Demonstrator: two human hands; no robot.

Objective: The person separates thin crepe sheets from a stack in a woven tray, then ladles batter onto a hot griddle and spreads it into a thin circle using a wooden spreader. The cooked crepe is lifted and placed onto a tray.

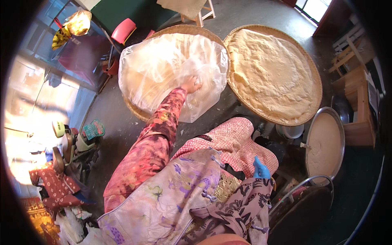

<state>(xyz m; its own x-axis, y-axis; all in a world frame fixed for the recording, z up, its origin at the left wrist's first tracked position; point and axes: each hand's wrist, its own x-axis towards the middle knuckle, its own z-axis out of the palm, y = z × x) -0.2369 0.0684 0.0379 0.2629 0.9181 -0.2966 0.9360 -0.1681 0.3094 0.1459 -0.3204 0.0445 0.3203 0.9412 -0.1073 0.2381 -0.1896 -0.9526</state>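
Note:
My left hand [191,84] reaches forward in a red and pink patterned sleeve, its fingers closed on a clear plastic sheet [143,61]. The sheet lies crumpled over a large round woven tray [183,28], and something pale yellow shows through it. Close to my right knee is my right hand [261,168] in a blue glove. Its visible fingers are stretched out, with nothing seen in them; the sleeve hides part of it. A second woven tray [281,121], touching the first on its right, bears a wide, pale yellow dough-like layer [277,73] with an uneven, floury surface.
A metal basin [341,163] of smooth beige batter or paste stands at the right. Nearer are a curved metal chair frame [304,181] and wooden furniture [355,110]. A pink chair [123,31] is at the back left. Bags [55,183] and other clutter fill the left side.

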